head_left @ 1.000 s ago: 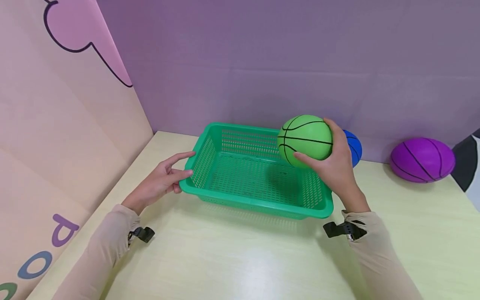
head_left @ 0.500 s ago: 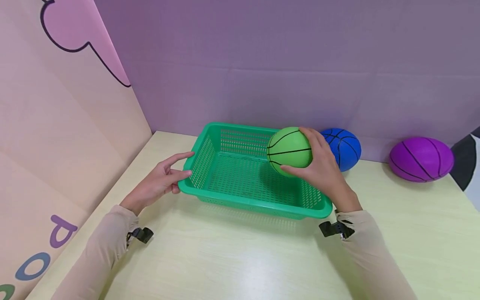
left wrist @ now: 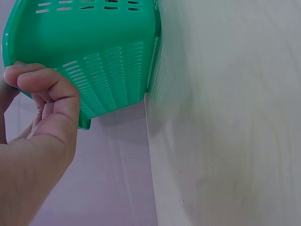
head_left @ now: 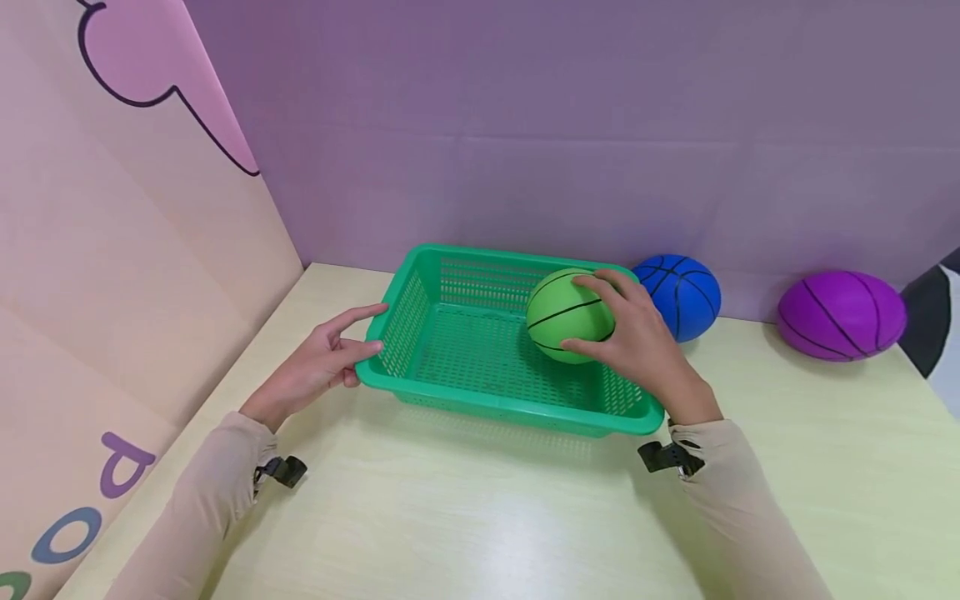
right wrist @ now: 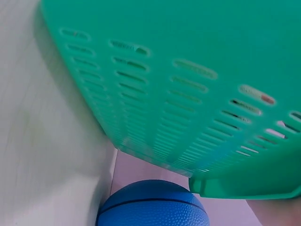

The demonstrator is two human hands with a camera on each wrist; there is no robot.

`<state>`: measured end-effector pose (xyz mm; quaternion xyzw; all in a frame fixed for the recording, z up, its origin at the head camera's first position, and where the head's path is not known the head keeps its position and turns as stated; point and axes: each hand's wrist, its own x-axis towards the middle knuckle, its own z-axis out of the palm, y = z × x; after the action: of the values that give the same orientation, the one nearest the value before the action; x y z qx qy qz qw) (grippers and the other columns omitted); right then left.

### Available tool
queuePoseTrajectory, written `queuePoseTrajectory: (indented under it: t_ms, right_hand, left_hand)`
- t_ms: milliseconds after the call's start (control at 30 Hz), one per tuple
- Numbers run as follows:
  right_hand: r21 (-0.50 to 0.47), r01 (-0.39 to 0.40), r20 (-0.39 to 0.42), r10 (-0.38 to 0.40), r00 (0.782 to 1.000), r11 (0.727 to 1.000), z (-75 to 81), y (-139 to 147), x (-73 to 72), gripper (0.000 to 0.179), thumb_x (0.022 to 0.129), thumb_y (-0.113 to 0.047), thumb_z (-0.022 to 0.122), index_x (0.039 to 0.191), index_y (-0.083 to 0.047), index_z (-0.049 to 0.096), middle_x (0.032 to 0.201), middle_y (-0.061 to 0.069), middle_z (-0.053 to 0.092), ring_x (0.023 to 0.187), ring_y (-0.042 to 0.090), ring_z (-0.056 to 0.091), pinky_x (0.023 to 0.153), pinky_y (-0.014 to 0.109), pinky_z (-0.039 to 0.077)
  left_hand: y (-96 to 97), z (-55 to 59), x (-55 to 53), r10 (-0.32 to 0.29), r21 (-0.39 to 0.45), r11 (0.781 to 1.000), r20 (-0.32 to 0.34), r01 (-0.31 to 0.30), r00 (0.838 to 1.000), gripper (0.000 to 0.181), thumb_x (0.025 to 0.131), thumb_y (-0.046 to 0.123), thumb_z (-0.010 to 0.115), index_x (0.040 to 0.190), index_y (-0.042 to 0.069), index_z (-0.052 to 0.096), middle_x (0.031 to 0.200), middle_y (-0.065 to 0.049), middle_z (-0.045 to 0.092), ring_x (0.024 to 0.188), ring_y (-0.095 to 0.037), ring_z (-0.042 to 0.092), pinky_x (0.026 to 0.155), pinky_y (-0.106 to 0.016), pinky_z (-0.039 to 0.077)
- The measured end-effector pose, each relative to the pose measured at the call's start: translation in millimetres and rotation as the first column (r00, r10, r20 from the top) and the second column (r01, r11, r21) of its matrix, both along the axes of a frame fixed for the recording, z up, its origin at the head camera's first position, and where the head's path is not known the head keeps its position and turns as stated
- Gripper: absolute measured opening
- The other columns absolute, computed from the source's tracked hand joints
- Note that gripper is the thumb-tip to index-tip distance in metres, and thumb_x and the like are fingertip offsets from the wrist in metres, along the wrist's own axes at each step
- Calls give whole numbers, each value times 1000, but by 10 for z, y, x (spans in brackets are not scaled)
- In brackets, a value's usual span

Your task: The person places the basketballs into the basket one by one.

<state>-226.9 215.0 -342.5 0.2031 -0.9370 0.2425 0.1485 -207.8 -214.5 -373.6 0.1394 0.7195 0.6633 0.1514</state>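
A green plastic basket (head_left: 487, 404) with slotted walls stands on the table. My left hand (head_left: 311, 367) holds its left rim; in the left wrist view, curled fingers (left wrist: 49, 82) show at the rim. Inside the basket, toward its right end, is a light green ball (head_left: 566, 312) with black lines. My right hand (head_left: 637, 337) reaches over the right rim, thumb and fingers spread loosely around the ball's right side. In the right wrist view the basket's wall (right wrist: 155, 94) hides most of that hand and the whole green ball.
A blue ball (head_left: 678, 300) rests just behind the basket's right end. Farther right lies a purple ball (head_left: 840, 317). A purple backdrop (head_left: 480, 167) rises behind the pale table (head_left: 450, 508), and a printed panel (head_left: 142, 250) borders its left side.
The green ball has moved left and down into the basket. My right hand moved left with it, then its fingers loosened as the ball sank. The left hand stays at the rim.
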Motion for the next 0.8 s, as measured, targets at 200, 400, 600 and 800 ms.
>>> queuePoseTrajectory:
  t_ms: [200, 400, 600, 800]
  right_hand:
    - [34, -4, 0, 4, 1000, 999, -10, -36, 24, 72, 82, -41, 81, 146, -24, 50, 152, 15, 38, 138, 43, 36, 100, 66, 37]
    - [23, -20, 4, 19, 1000, 1000, -2, -33, 44, 69, 86, -42, 78, 146, -24, 49, 153, 13, 37, 140, 41, 32, 101, 64, 37]
    - [15, -23, 2, 23, 1000, 1000, 68, 6, 65, 64, 87, -37, 77, 144, -20, 52, 150, 14, 39, 140, 40, 31, 104, 63, 34]
    - [26, -20, 17, 20, 1000, 999, 129, 6, 88, 63, 88, -37, 77, 143, -19, 52, 150, 15, 39, 140, 41, 30, 105, 63, 33]
  left_hand:
    - [-25, -33, 4, 3, 6, 1000, 5, -3, 1000, 62, 98, 19, 66, 153, 25, 39, 59, 4, 40, 52, -15, 43, 57, -25, 43]
    - [-28, -37, -11, -12, 3, 1000, -10, 12, 1000, 63, 98, 20, 66, 154, 23, 37, 61, 5, 41, 53, -15, 43, 57, -25, 44]
    - [4, -12, -5, 1, -21, 1000, -22, -2, 1000, 61, 98, 22, 67, 153, 24, 41, 61, 4, 45, 52, -13, 46, 56, -25, 44]
    - [12, 2, 2, 11, -38, 999, -32, -13, 999, 60, 97, 23, 67, 152, 24, 41, 61, 4, 43, 53, -13, 46, 56, -26, 43]
